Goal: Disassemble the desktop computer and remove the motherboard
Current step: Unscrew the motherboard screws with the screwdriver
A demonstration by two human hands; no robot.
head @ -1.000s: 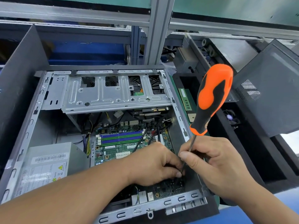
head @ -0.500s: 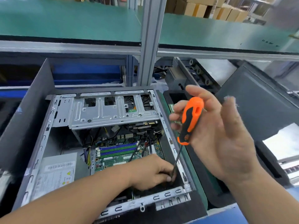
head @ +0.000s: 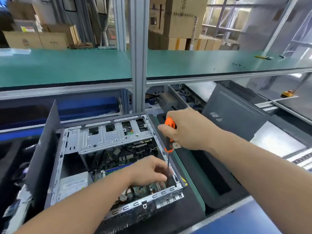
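One open case [head: 108, 166] lies on the tabletop [head: 190, 213]. Inside it: one motherboard [head: 145, 187], one power supply [head: 72, 184], one drive cage [head: 114, 137]. One screwdriver [head: 169, 137]. Two hands: left [head: 148, 169], right [head: 187, 129]. One loose side panel [head: 233, 112]. One upright post [head: 139, 53]. Many cardboard boxes [head: 184, 16], too blurred to count.

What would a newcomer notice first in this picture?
First, the orange screwdriver near the centre: the right hand grips its handle, and the shaft points down into the open case at its right wall. Below it, the left hand reaches into the case, fingers by the shaft's lower end, over the green motherboard. Behind, a green shelf spans the whole frame.
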